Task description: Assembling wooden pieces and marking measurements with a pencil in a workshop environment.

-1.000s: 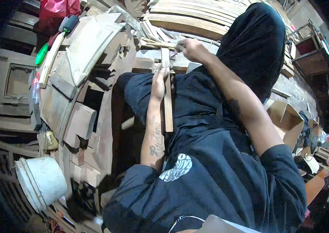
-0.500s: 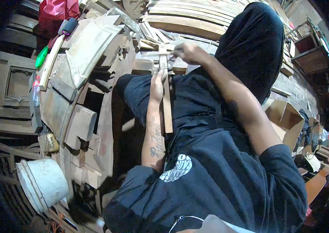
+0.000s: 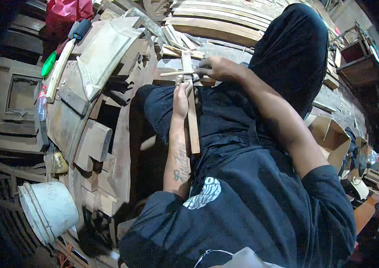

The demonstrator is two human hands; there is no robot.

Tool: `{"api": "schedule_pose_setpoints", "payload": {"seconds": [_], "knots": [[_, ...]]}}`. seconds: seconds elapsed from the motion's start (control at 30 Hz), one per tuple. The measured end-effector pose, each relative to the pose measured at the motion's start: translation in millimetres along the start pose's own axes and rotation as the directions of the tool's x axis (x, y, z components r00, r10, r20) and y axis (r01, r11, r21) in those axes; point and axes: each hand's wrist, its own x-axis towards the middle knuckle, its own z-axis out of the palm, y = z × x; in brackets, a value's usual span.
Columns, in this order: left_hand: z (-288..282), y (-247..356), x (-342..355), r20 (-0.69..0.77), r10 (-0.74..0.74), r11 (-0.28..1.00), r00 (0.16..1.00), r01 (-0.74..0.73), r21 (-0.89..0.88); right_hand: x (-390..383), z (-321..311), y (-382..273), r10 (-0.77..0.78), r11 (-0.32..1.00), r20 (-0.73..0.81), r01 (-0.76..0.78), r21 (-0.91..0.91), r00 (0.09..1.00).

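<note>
Watching the thin stick (image 3: 171, 73): free end juts left, just beyond the left hand (image 3: 181, 96), could snag. Left hand grips the wooden strip (image 3: 193, 129), which runs beyond and back of it; a loose hold could let it twist. Right hand (image 3: 217, 68) pinches the stick's other end; a slip could rap the left hand.

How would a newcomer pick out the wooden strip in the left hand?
Start at the dark trousers, then find the left hand over them. It holds a long, straight, light-brown wooden strip that runs back toward the dark shirt. Unlike the boards lying crosswise ahead, this one points at the body and stands out against the trousers.
</note>
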Motion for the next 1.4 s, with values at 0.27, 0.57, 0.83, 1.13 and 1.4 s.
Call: {"api": "schedule_pose_setpoints", "payload": {"seconds": [0.27, 0.57, 0.83, 1.13, 1.4], "knots": [[-9.0, -13.8, 3.7, -0.004, -0.193, 0.981, 0.981, 0.193, 0.028, 17.2, 10.0, 17.8, -0.018, 0.988, 0.053, 0.026, -0.152, 0.998], [-61.8, -21.5, 36.6, 0.124, -0.287, 0.944, 0.950, 0.258, 0.207, 33.8, 40.0, 12.3, -0.098, 0.995, -0.136, 0.093, -0.046, 0.986], [-48.4, -21.5, 30.0, 0.085, -0.240, 0.956, 0.967, 0.220, 0.192, 17.5, 25.8, 0.3, 0.069, 0.989, -0.186, -0.092, -0.116, 0.980], [-47.3, -33.1, 22.2, 0.010, -0.191, 0.965, 0.982, 0.186, 0.185, 14.9, 34.7, -9.6, -0.066, 0.983, -0.231, 0.023, -0.183, 0.971], [-38.3, -29.3, 17.5, -0.013, 0.056, 0.989, 0.998, -0.054, 0.134, 3.3, 18.4, -5.2, -0.004, 0.954, -0.318, -0.092, -0.285, 0.948]]}}
